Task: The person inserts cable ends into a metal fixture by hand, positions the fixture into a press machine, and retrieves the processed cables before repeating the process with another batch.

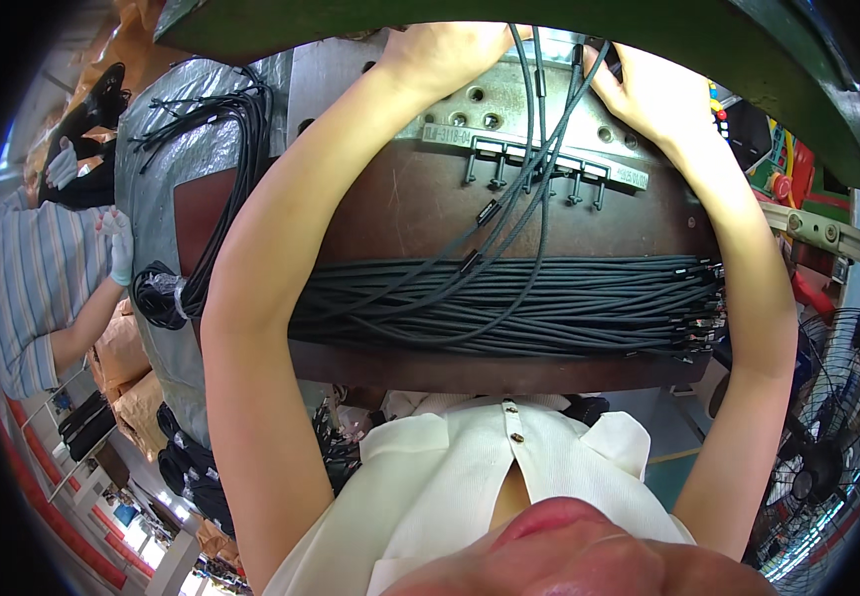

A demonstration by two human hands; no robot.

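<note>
Both my arms reach forward to a metal plate with round holes, under a green machine edge. My left hand is at the plate's far side, left of several dark braided cables; its fingers are mostly hidden. Opposite it, my right hand has its thumb raised beside a cable, the other fingers out of sight. The cables run from between my hands toward me, crossing a metal bar and a black comb-like piece with several prongs.
A thick bundle of dark cables lies across the brown board. More black cables hang over the grey-covered surface at left. A person in a striped top with gloves is at far left. A fan stands at right.
</note>
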